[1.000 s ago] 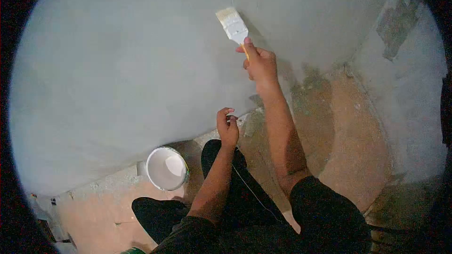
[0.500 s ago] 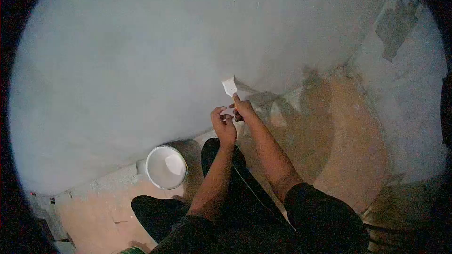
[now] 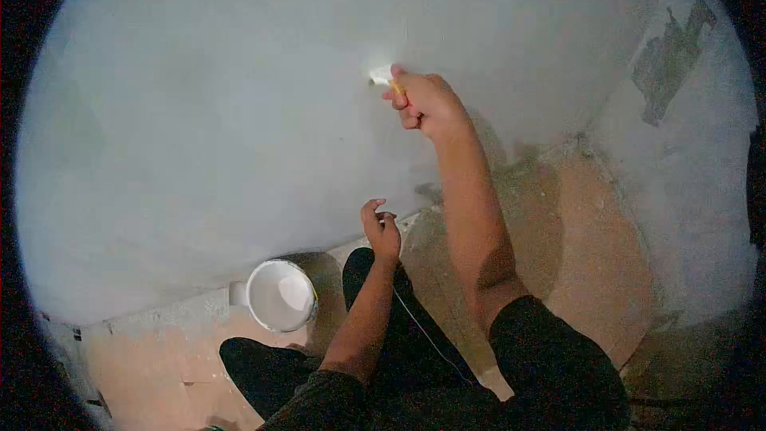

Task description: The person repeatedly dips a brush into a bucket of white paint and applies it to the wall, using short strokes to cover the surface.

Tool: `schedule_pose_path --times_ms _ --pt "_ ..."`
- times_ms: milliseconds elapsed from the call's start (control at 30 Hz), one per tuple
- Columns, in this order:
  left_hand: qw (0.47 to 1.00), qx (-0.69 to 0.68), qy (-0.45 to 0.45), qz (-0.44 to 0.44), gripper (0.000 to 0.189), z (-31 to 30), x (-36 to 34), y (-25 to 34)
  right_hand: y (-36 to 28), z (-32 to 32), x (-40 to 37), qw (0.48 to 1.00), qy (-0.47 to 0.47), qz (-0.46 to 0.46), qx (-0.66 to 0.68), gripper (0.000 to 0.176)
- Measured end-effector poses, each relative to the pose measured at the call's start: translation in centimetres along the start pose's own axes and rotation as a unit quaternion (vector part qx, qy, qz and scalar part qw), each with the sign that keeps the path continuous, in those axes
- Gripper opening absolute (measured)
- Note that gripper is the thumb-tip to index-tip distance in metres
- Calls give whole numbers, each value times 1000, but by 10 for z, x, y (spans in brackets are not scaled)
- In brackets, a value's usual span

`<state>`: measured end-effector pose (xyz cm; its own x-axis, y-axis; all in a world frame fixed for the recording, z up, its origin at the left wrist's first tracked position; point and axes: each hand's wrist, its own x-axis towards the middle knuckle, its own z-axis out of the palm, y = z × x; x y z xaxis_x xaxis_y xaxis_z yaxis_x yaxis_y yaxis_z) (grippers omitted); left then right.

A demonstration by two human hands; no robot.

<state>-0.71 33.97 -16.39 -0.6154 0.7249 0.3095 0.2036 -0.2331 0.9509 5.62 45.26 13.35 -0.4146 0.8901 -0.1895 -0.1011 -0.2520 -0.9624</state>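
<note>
My right hand (image 3: 427, 102) grips a putty knife (image 3: 381, 75) by its yellow and red handle. The knife's pale, bright blade is against or very close to the grey-white wall (image 3: 239, 112); actual contact is hard to make out. Lower down, my left hand (image 3: 381, 227) hovers above my knee with loosely curled fingers, apart from one another, and nothing visible in them. A white bucket (image 3: 259, 315) stands on the floor left of my knee. Inside it are whitish material and a paler flat patch.
The floor (image 3: 550, 271) is tan and dusty, with crumbs along the wall's foot. A second wall (image 3: 702, 191) meets the first at the right and bears a dark grey patch (image 3: 670, 64). My bent legs (image 3: 271, 367) are close to the bucket.
My right hand has carried the putty knife up the wall, away from my left hand. My left hand has dropped slightly and stays near my knee.
</note>
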Motion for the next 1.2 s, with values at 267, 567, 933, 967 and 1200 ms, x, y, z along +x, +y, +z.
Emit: schedule_pose_path --times_ms 267,567,933,967,1200 --pt "999 -30 30 -4 38 -3 0 -1 55 6 7 988 33 -122 -88 54" --pt "994 -73 78 22 38 -11 0 -1 208 -8 65 993 64 -37 -94 63" --pt "994 -89 -40 -42 30 -95 -1 39 436 -110 95 934 271 -165 -167 53" --pt "995 -72 -57 -24 30 -112 3 37 395 -127 53 935 267 -163 -167 53" --pt "959 120 -235 -103 23 -204 10 59 262 -20 -56 989 122 72 -40 51"
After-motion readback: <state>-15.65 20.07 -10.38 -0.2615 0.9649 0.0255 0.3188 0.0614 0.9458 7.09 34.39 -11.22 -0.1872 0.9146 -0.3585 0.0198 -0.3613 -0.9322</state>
